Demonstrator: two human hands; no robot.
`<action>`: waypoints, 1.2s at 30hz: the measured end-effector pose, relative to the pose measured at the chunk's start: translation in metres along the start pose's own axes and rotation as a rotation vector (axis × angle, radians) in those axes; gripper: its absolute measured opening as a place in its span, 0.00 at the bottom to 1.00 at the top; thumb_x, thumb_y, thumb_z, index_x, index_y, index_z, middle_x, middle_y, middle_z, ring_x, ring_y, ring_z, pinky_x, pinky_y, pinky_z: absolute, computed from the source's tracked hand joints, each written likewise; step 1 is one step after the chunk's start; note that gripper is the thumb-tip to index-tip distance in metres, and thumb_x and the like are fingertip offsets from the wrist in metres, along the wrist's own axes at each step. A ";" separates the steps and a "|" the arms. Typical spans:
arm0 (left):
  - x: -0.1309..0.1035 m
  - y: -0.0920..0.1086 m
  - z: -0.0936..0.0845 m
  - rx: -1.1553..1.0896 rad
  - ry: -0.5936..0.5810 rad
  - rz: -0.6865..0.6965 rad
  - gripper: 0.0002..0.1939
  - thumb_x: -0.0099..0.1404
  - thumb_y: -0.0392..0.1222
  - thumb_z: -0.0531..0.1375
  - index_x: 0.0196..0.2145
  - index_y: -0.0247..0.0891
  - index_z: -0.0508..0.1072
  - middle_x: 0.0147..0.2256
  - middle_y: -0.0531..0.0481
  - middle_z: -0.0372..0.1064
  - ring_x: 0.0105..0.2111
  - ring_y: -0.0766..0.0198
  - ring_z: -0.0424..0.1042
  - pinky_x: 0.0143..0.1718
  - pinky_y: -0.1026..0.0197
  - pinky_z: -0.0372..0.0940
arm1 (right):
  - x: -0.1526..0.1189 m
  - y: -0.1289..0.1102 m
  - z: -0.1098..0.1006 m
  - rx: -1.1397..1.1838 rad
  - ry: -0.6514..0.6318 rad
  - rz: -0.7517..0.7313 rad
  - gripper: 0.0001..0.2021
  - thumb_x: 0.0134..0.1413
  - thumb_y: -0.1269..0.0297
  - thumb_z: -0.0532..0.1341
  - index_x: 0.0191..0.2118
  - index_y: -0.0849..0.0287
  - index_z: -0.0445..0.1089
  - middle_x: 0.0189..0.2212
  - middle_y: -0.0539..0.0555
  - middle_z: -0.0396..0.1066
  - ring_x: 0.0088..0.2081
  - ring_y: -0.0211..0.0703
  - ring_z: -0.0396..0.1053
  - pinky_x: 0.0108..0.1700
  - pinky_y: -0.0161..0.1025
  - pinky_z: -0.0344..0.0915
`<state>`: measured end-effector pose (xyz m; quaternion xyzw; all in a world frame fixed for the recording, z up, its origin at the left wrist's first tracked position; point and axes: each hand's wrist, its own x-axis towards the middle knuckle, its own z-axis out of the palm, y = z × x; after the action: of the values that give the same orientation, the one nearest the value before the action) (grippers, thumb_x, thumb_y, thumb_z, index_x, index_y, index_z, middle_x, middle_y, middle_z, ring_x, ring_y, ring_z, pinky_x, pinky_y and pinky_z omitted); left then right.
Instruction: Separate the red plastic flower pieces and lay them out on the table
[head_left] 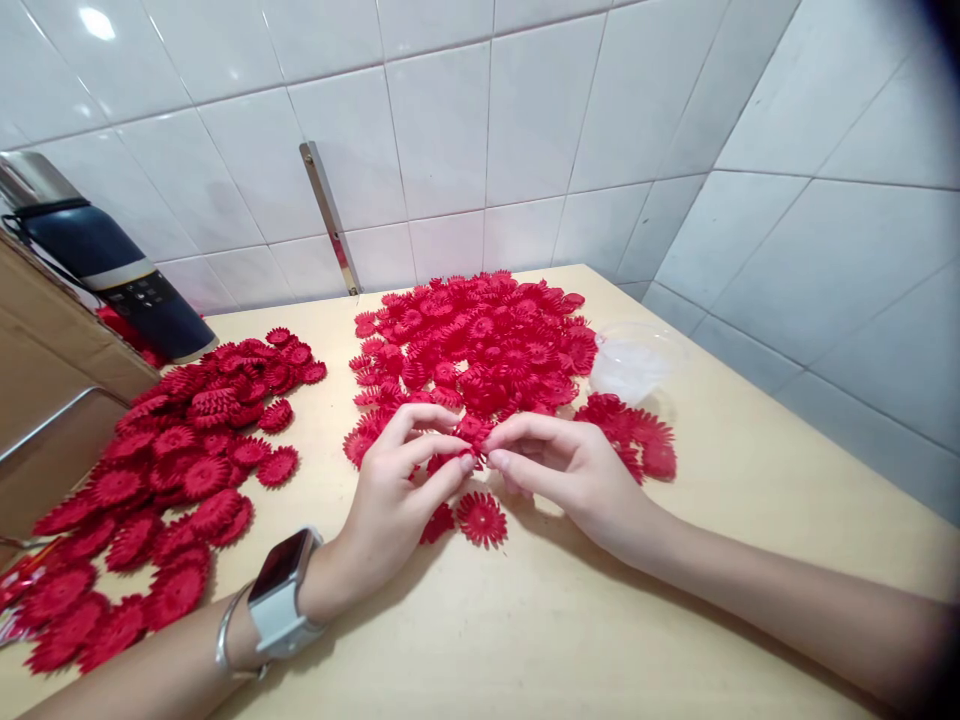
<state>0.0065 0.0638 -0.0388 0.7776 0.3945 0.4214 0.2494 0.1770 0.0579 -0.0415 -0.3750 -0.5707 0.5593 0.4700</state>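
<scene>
My left hand [401, 490], with a watch and a bangle on its wrist, pinches the left side of a red flower piece [472, 430]. Thumb and forefinger of my right hand [574, 470] close on the right side of the same piece. Just below them a round red flower [481, 519] with fringed petals lies flat on the table, another partly hidden beside it. Behind my hands spreads a large heap of red flowers [487, 340]. A second heap [172, 470] lies to the left, and a smaller group [649, 440] lies beyond my right hand.
A clear plastic container [637, 360] stands at the right of the pale table [750, 520]. At the left are a cardboard box [52, 330] and a dark blue bottle [112, 265]. A metal strip [328, 215] leans on the tiled wall.
</scene>
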 end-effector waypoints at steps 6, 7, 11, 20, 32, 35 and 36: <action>0.000 0.000 -0.001 -0.033 -0.024 -0.016 0.06 0.62 0.32 0.56 0.33 0.39 0.72 0.39 0.50 0.62 0.41 0.65 0.64 0.44 0.63 0.62 | 0.000 0.000 0.001 -0.060 0.020 0.010 0.02 0.47 0.68 0.60 0.29 0.59 0.68 0.21 0.47 0.67 0.22 0.33 0.63 0.23 0.32 0.60; 0.000 0.000 -0.001 -0.033 -0.029 -0.017 0.06 0.62 0.32 0.55 0.33 0.39 0.72 0.39 0.50 0.62 0.41 0.65 0.64 0.44 0.62 0.62 | 0.000 0.000 0.001 -0.068 0.026 0.011 0.02 0.47 0.67 0.61 0.29 0.60 0.68 0.21 0.47 0.67 0.22 0.33 0.63 0.23 0.32 0.60; 0.000 0.000 -0.001 -0.019 -0.035 -0.010 0.06 0.62 0.34 0.56 0.32 0.39 0.72 0.39 0.49 0.62 0.41 0.63 0.64 0.44 0.59 0.63 | -0.001 -0.002 0.001 -0.060 0.039 0.009 0.03 0.46 0.67 0.61 0.29 0.60 0.68 0.22 0.48 0.67 0.22 0.34 0.64 0.24 0.33 0.61; 0.000 0.000 -0.001 0.000 -0.023 0.002 0.05 0.60 0.33 0.58 0.31 0.39 0.73 0.38 0.49 0.62 0.40 0.63 0.65 0.42 0.60 0.65 | 0.000 -0.002 0.001 -0.006 0.005 0.029 0.04 0.46 0.66 0.62 0.27 0.60 0.67 0.22 0.49 0.67 0.22 0.34 0.64 0.23 0.32 0.61; -0.003 0.001 0.000 0.108 0.019 0.139 0.06 0.58 0.28 0.58 0.29 0.37 0.72 0.38 0.48 0.62 0.38 0.63 0.66 0.39 0.60 0.66 | -0.001 0.001 0.000 0.023 -0.076 0.072 0.07 0.46 0.65 0.64 0.26 0.60 0.65 0.20 0.47 0.65 0.22 0.33 0.62 0.24 0.32 0.60; -0.005 0.002 0.000 0.143 0.030 0.180 0.07 0.57 0.28 0.58 0.30 0.38 0.72 0.39 0.47 0.63 0.37 0.62 0.67 0.37 0.58 0.67 | 0.000 0.000 -0.001 0.039 -0.097 0.073 0.07 0.45 0.66 0.64 0.26 0.60 0.64 0.19 0.46 0.63 0.21 0.32 0.61 0.21 0.31 0.58; -0.006 0.003 0.000 0.149 0.032 0.189 0.07 0.57 0.28 0.58 0.30 0.38 0.72 0.39 0.47 0.62 0.37 0.62 0.67 0.37 0.58 0.67 | 0.000 0.000 -0.001 0.035 -0.100 0.070 0.07 0.45 0.66 0.63 0.27 0.60 0.64 0.19 0.46 0.62 0.21 0.32 0.60 0.21 0.30 0.58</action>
<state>0.0060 0.0575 -0.0397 0.8210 0.3535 0.4248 0.1435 0.1778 0.0578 -0.0415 -0.3578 -0.5702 0.6033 0.4276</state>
